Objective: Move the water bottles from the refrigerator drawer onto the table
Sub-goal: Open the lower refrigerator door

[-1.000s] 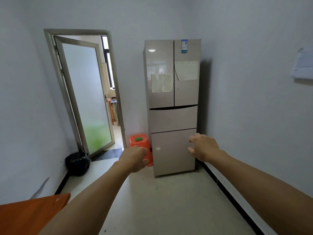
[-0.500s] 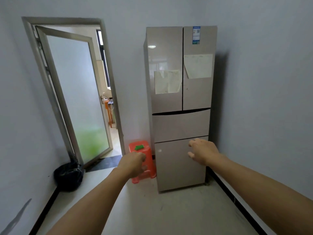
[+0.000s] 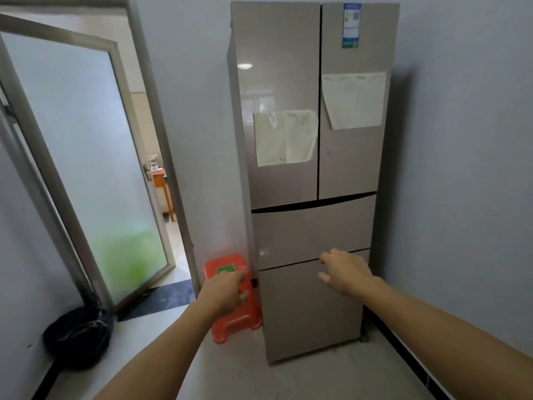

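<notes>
A tall beige refrigerator (image 3: 288, 82) stands against the back wall, all doors closed. Below its two upper doors are a middle drawer (image 3: 311, 232) and a lower drawer (image 3: 305, 307), both shut. No water bottles are visible. My right hand (image 3: 344, 271) reaches forward with loose, spread fingers in front of the seam between the two drawers, holding nothing. My left hand (image 3: 226, 291) is stretched out lower left, fingers loosely curled and empty, in front of an orange stool. The table is out of view.
An orange plastic stool (image 3: 230, 321) with a green patch stands left of the refrigerator. A frosted glass door (image 3: 86, 168) stands open at left, with a black bag (image 3: 76, 336) on the floor beside it. A grey wall is close on the right.
The view has moved closer to the refrigerator, which now fills more of the frame. The orange table corner at lower left has left the view. Both hands stay extended forward.
</notes>
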Demonstrator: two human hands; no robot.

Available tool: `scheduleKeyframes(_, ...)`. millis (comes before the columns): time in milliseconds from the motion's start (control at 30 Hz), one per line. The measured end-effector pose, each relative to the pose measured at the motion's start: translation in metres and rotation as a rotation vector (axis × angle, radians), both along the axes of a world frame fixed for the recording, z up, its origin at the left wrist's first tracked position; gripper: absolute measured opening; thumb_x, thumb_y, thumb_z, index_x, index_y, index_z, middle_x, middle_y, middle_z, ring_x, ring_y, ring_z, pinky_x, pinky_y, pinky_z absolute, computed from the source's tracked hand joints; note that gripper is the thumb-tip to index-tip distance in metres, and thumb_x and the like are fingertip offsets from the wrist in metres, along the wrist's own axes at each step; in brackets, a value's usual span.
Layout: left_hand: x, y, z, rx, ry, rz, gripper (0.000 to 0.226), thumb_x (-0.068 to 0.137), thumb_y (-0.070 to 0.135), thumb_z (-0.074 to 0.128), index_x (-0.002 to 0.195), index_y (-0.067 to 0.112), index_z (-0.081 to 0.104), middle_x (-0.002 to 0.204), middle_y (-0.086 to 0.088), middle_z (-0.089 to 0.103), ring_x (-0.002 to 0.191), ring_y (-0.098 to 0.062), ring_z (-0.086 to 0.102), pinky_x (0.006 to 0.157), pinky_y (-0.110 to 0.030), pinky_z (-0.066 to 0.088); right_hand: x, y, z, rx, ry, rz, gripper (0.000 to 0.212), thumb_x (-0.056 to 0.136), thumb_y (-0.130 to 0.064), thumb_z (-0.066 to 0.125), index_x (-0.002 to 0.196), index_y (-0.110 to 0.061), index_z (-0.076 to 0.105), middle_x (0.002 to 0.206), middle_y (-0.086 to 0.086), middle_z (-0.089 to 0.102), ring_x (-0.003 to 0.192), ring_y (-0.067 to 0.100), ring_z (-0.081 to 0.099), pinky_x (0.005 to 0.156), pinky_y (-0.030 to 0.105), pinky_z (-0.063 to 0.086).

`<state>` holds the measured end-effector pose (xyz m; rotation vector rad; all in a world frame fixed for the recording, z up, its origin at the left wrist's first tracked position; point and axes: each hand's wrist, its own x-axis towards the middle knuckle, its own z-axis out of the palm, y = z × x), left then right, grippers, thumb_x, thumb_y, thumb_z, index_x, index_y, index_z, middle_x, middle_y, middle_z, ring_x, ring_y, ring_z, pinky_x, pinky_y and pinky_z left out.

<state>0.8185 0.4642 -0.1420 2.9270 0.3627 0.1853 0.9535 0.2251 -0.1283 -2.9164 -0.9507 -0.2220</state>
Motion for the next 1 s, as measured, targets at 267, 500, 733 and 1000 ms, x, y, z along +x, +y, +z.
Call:
scheduleKeyframes(267, 0.148, 0.071, -0.02, -0.096, 0.01, 0.125, 0.025, 0.092, 0.036, 0.054, 0.111, 0.021, 0.057, 0.106, 0.001, 0.065, 0.082, -0.009, 0.054, 0.074, -0.022, 0.043, 0.167, 0.086, -0.026, -0.02, 0.113, 0.054, 0.04, 0.095, -0.043, 0.048, 0.126, -0.019, 0.051, 0.123, 0.004, 0.054, 0.107, 0.024, 0.056, 0.088, 0.039, 0.049)
scheduleKeyframes(500, 0.24, 0.122, -0.043, -0.28, -0.066, 0.224, 0.03, 0.094, 0.041, 0.051, 0.11, 0.017, 0.058, 0.099, -0.001, 0.065, 0.078, -0.012, 0.059, 0.069, -0.023, 0.05, 0.251, 0.16, -0.052, -0.036, 0.179, 0.1, 0.041, 0.094, -0.041, 0.049, 0.127, -0.016, 0.049, 0.126, 0.007, 0.053, 0.111, 0.028, 0.054, 0.087, 0.04, 0.047)
scheduleKeyframes(733, 0.364, 0.165, -0.049, -0.536, -0.209, 0.262, 0.048, 0.097, 0.046, 0.039, 0.122, 0.007, 0.053, 0.117, -0.016, 0.063, 0.108, -0.031, 0.058, 0.094, -0.037, 0.045, 0.345, 0.235, -0.063, 0.048, 0.134, 0.058, 0.055, 0.094, -0.039, 0.051, 0.139, -0.011, 0.037, 0.137, 0.009, 0.041, 0.126, 0.029, 0.04, 0.096, 0.042, 0.042)
scheduleKeyframes(1000, 0.387, 0.175, -0.059, -0.776, -0.346, 0.298, 0.085, 0.08, 0.082, 0.019, 0.126, 0.017, 0.049, 0.124, -0.013, 0.061, 0.117, -0.033, 0.056, 0.103, -0.042, 0.042, 0.347, 0.254, -0.087, 0.09, 0.049, 0.116, 0.056, 0.091, -0.038, 0.053, 0.137, -0.011, 0.035, 0.13, 0.005, 0.04, 0.125, 0.024, 0.035, 0.089, 0.037, 0.046)
